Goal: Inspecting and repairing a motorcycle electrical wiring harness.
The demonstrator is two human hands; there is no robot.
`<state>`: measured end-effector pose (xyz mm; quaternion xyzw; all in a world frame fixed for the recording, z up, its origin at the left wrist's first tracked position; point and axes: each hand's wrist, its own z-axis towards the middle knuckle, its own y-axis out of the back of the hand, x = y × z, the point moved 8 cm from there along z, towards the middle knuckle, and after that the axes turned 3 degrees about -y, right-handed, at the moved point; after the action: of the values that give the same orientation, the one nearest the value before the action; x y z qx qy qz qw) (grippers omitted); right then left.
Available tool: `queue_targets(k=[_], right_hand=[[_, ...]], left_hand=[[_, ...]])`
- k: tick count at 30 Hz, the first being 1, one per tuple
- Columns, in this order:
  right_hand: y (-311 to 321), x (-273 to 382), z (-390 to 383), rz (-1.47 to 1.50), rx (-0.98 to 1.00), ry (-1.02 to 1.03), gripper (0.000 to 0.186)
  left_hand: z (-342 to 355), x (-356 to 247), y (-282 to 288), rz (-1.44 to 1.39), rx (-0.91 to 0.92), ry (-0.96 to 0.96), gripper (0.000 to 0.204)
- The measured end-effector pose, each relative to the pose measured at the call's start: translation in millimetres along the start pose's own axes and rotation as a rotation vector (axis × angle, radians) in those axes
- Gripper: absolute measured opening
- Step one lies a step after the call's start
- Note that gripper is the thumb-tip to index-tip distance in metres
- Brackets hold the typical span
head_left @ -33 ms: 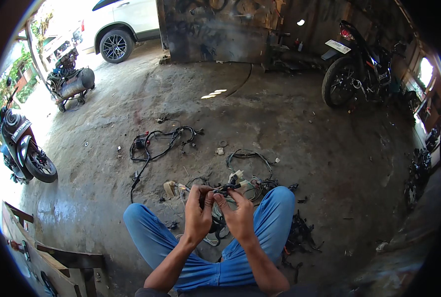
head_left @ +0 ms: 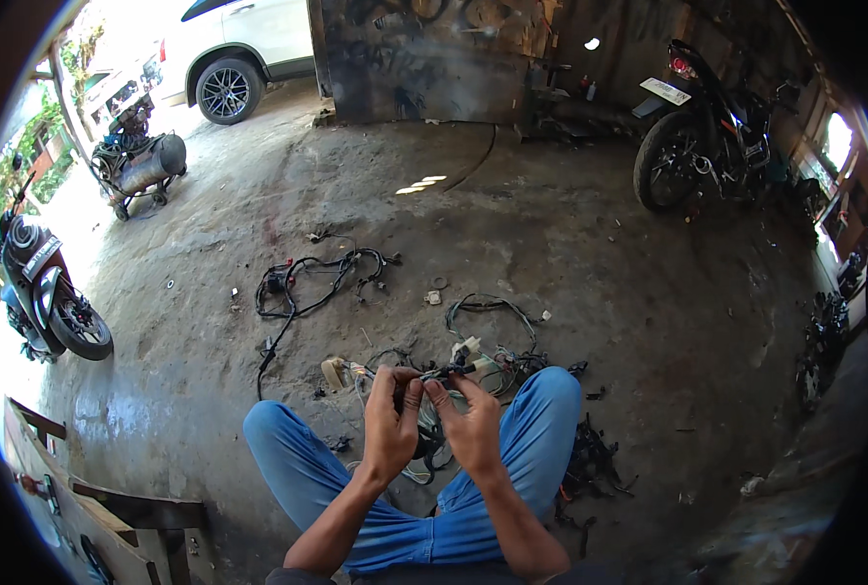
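Note:
Between my raised knees, my left hand (head_left: pixel 391 419) and my right hand (head_left: pixel 469 421) are close together, thumbs side by side. Both pinch a dark wiring harness (head_left: pixel 444 372) that runs across their fingertips. Black connectors on it stick out past my right fingers. Just beyond them shows a pale plastic connector (head_left: pixel 466 347). A cream-coloured connector (head_left: pixel 334 371) lies beyond my left hand, with thin wires beside it. Loose wires hang or lie below my hands, partly hidden by them.
A long black wiring harness (head_left: pixel 302 310) lies on the concrete floor ahead, left of a looped grey cable (head_left: pixel 488 303). Dark wire scraps (head_left: pixel 595 458) lie by my right knee. Around stand a motorcycle (head_left: pixel 673 161), a scooter (head_left: pixel 54 292), an air compressor (head_left: pixel 146 171) and a white car (head_left: pixel 258 49).
My right thumb has shifted slightly to the right, away from my left thumb. Both hands stay at the harness.

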<state>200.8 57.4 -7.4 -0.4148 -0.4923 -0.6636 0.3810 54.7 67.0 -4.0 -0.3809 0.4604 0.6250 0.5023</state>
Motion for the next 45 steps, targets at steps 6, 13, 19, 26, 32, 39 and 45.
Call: queue_targets(k=[6,13,19,26,32,39,45], right_hand=[[-3,-43,-5,0.850,0.082,-0.475,0.021],[65,7,31,0.145,-0.223,-0.156,0.054],[69,10,92,-0.226,-0.251,0.273,0.052],[80,1,115,-0.275,-0.324,0.362,0.048],[88,-8,121,-0.400,-0.389,0.426,0.044],[98,-16,130,-0.467,-0.463,0.408,0.037],[262,-109,161,-0.587,-0.921,0.036,0.023]], left_hand=[[3,7,19,0.169,-0.077,-0.148,0.012],[-5,-4,-3,0.111,0.028,-0.064,0.035],[-1,-10,-20,0.113,0.174,-0.033,0.045],[4,-7,-27,0.130,0.215,0.006,0.050],[6,-3,-31,0.112,0.246,0.066,0.047],[7,-5,-33,0.017,0.278,0.176,0.044],[-21,27,15,0.135,0.165,0.313,0.033]])
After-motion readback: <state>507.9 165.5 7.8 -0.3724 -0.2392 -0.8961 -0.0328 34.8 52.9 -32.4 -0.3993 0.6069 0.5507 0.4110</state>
